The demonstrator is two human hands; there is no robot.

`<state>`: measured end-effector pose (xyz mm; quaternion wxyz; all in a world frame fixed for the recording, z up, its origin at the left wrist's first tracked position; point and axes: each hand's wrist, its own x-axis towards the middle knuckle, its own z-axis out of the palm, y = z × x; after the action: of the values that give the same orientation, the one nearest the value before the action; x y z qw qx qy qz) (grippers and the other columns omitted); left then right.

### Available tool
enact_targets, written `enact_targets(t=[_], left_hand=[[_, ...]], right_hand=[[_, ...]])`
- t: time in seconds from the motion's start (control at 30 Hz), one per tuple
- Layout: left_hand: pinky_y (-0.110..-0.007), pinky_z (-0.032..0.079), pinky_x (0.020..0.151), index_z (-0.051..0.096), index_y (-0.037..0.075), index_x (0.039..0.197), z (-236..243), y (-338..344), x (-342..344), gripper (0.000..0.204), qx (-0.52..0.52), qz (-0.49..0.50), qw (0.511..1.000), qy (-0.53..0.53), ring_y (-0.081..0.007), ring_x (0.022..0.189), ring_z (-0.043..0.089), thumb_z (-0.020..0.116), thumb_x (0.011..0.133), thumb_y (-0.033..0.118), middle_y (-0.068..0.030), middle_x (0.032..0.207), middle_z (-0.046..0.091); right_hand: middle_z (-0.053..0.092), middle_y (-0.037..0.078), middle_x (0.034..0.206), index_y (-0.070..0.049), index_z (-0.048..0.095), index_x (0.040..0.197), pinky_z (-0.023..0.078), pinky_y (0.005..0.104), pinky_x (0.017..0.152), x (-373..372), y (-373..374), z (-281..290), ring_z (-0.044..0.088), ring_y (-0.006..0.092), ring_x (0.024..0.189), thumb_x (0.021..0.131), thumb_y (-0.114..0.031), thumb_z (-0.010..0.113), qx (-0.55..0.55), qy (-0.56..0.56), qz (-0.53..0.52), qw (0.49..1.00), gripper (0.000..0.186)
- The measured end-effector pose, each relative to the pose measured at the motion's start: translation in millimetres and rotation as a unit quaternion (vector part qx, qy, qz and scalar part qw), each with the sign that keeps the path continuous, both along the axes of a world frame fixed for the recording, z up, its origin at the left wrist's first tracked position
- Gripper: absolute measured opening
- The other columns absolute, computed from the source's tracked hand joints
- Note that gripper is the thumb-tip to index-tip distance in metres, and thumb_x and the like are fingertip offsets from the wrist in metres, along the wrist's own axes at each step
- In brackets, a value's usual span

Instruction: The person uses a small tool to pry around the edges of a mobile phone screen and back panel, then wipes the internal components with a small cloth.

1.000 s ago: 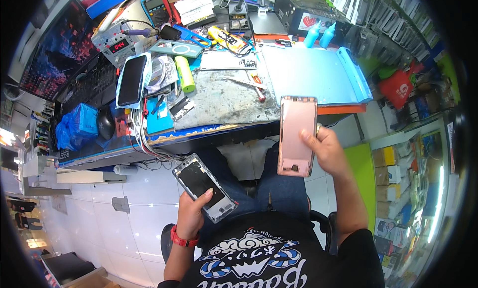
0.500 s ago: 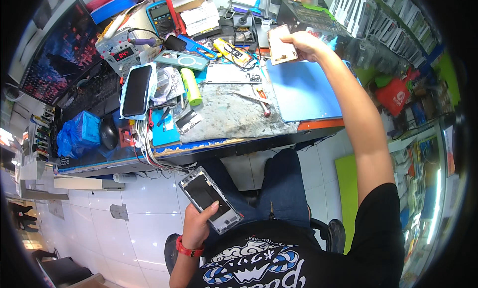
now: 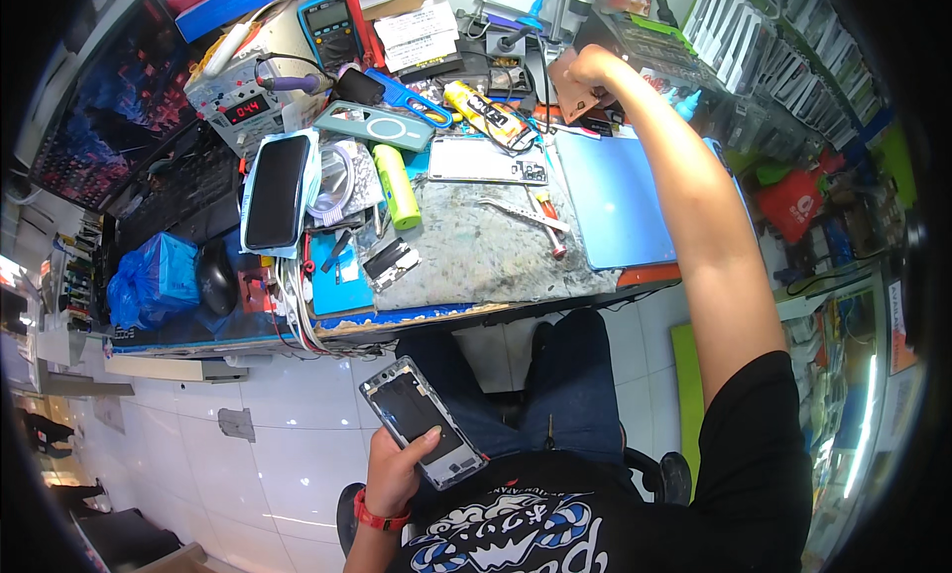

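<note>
My left hand (image 3: pixel 397 469) holds an opened phone frame (image 3: pixel 421 421) with a dark inside, low over my lap in front of the bench. My right arm reaches far across the bench; my right hand (image 3: pixel 585 69) grips a pink phone back cover (image 3: pixel 573 99) at the back of the bench, above the blue work mat (image 3: pixel 620 196). The cover is tilted and partly hidden by my fingers.
The worn grey bench top (image 3: pixel 466 256) carries tweezers (image 3: pixel 521 211), a red-handled screwdriver (image 3: pixel 547 226), a green tube (image 3: pixel 397 186), a dark phone in a clear case (image 3: pixel 278 191), a multimeter (image 3: pixel 332 23) and a power supply (image 3: pixel 233 102). A monitor (image 3: pixel 109 97) and keyboard stand left. Parts racks (image 3: pixel 754 57) fill the right.
My right hand has carried the pink back cover from near my lap up and away to the back of the bench. My left hand has kept the phone frame low.
</note>
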<state>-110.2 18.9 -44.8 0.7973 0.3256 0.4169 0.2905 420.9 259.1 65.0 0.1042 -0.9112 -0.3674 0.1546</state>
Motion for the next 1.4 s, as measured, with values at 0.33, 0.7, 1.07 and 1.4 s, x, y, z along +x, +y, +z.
enact_targets(t=[0.33, 0.7, 1.07, 1.4], left_hand=[[-0.030, 0.051, 0.084, 0.062, -0.002, 0.112, 3, 5, 5, 0.027, -0.015, -0.009, 1.000, 0.003, -0.0152, 0.091, 0.066, 0.069, 0.086, 0.001, -0.0067, 0.101, 0.069], [-0.030, 0.051, 0.084, 0.063, -0.003, 0.111, 2, 8, 3, 0.025, 0.000, 0.008, 1.000, 0.005, -0.0153, 0.091, 0.066, 0.070, 0.088, 0.004, -0.0075, 0.102, 0.069], [-0.031, 0.053, 0.083, 0.065, -0.004, 0.110, 15, 5, 17, 0.024, 0.017, 0.008, 1.000, -0.010, -0.0162, 0.089, 0.067, 0.070, 0.087, 0.003, -0.0087, 0.100, 0.070], [-0.031, 0.055, 0.080, 0.067, -0.005, 0.107, 22, -16, 20, 0.022, 0.019, 0.005, 1.000, 0.002, -0.0158, 0.084, 0.069, 0.070, 0.087, 0.003, -0.0094, 0.096, 0.072]], right_hand=[[0.069, 0.020, 0.121, -0.004, 0.070, 0.120, 0.055, 0.0431, 0.092, -19, 12, 6, 0.069, 0.0352, 0.109, 0.083, -0.013, 0.061, -0.069, -0.238, 0.033, 0.968, 0.040], [0.070, 0.024, 0.100, 0.004, 0.069, 0.098, 0.054, 0.0509, 0.085, -38, -18, 11, 0.068, 0.0407, 0.100, 0.082, -0.004, 0.062, 0.089, -0.369, 0.218, 0.899, 0.020], [0.068, 0.006, 0.080, 0.002, 0.068, 0.091, 0.051, 0.0280, 0.076, -121, -201, 5, 0.063, 0.0117, 0.079, 0.086, -0.006, 0.072, 0.486, 0.055, 0.136, 0.862, 0.010], [0.062, 0.010, 0.082, -0.002, 0.071, 0.085, 0.047, 0.0346, 0.057, -214, -227, -45, 0.060, 0.0240, 0.062, 0.080, 0.001, 0.075, 0.478, 0.087, 0.279, 0.829, 0.007]])
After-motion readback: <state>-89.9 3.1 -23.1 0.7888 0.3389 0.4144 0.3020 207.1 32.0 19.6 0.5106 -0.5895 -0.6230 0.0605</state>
